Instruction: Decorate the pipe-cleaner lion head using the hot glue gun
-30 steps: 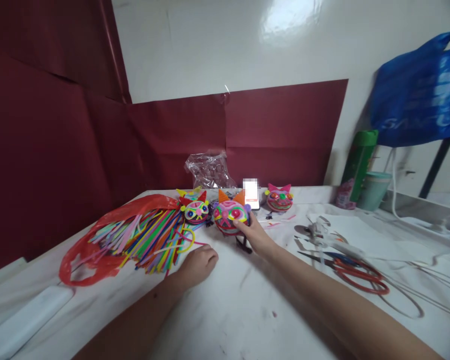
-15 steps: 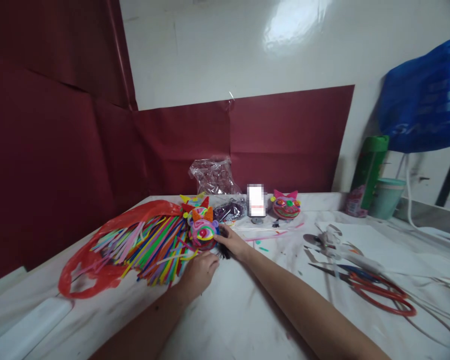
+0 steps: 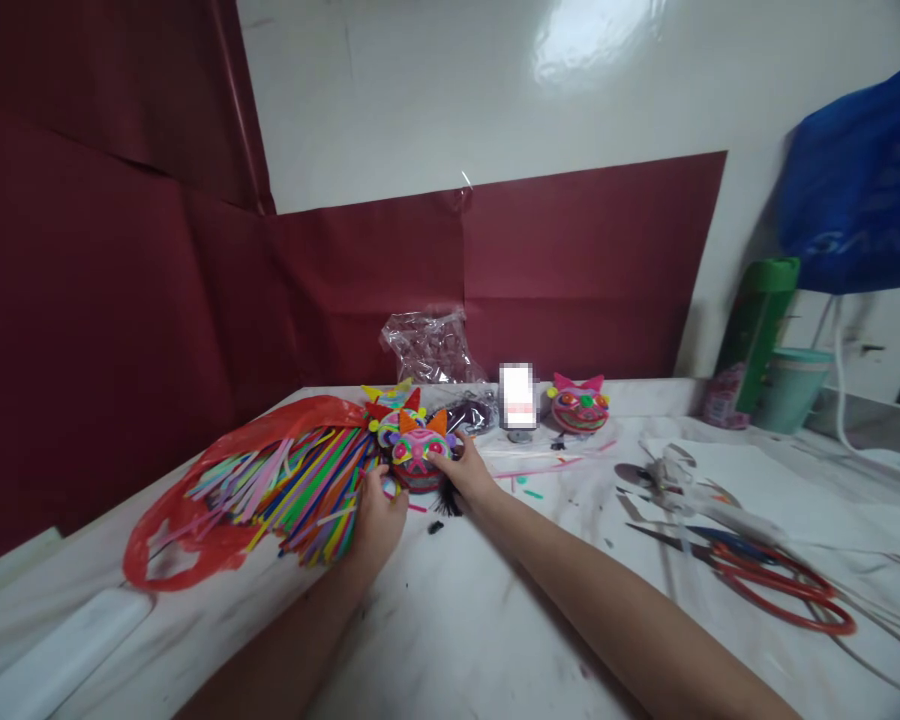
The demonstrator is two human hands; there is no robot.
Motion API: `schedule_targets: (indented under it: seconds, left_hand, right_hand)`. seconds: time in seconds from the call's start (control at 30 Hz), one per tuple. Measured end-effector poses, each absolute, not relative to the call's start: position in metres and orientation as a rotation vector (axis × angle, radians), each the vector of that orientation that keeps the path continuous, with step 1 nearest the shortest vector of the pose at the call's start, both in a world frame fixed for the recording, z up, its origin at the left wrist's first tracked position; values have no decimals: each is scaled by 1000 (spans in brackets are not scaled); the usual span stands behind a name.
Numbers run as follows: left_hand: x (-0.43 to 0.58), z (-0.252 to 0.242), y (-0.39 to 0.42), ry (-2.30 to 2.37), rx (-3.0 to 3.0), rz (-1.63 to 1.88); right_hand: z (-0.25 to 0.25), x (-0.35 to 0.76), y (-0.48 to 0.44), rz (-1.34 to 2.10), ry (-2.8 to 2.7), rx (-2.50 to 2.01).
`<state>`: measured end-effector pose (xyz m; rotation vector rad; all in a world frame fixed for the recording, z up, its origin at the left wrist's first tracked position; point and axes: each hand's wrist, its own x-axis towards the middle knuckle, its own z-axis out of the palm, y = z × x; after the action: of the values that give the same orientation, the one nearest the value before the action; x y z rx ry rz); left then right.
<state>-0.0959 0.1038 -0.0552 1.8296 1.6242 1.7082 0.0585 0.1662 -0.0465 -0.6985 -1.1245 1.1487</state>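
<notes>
A decorated animal head (image 3: 418,447) with a pink face, red eyes and orange pointed ears faces me on the table. My right hand (image 3: 474,473) grips its right side, thumb in front, with a black tuft (image 3: 448,497) hanging below the fingers. Beside its lower left is my left hand (image 3: 379,512), thumb and fingers apart with a gap between them; I see nothing held there. Colourful fuzzy craft strips (image 3: 315,490) fan out left of that hand, lying on a red plastic bag (image 3: 157,570). Two similar heads, one red-eared (image 3: 394,412) and one yellow-eared (image 3: 386,393), stand behind.
Another pink-eared head (image 3: 580,405) stands at the back right, near a blurred-out upright device (image 3: 518,398). Red-handled scissors (image 3: 787,590) and a glue gun (image 3: 720,515) lie on the right. A green can (image 3: 754,340) and a cup (image 3: 793,390) stand beyond. Black scraps (image 3: 436,527) dot the table.
The pink-faced head has turned to face me and shifted slightly right and nearer, with my right hand on it. My left hand has moved up and left, and its fingers have spread.
</notes>
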Motion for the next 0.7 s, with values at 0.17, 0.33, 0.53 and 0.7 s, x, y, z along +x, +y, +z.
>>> schedule_targets:
  seconds: [0.17, 0.33, 0.53, 0.7]
  left_hand:
    - [-96, -65, 113, 1500, 1728, 1656]
    - [-96, -66, 114, 1483, 1639, 1676]
    - [-98, -65, 113, 1522, 1651, 1677]
    - [-98, -63, 111, 1589, 1701, 1695]
  right_hand:
    - [-44, 71, 163, 1331, -1043, -621]
    - [-40, 74, 159, 1423, -1025, -548]
    - [-40, 70, 155, 1385, -1042, -551]
    - [-44, 74, 163, 1206, -1007, -705]
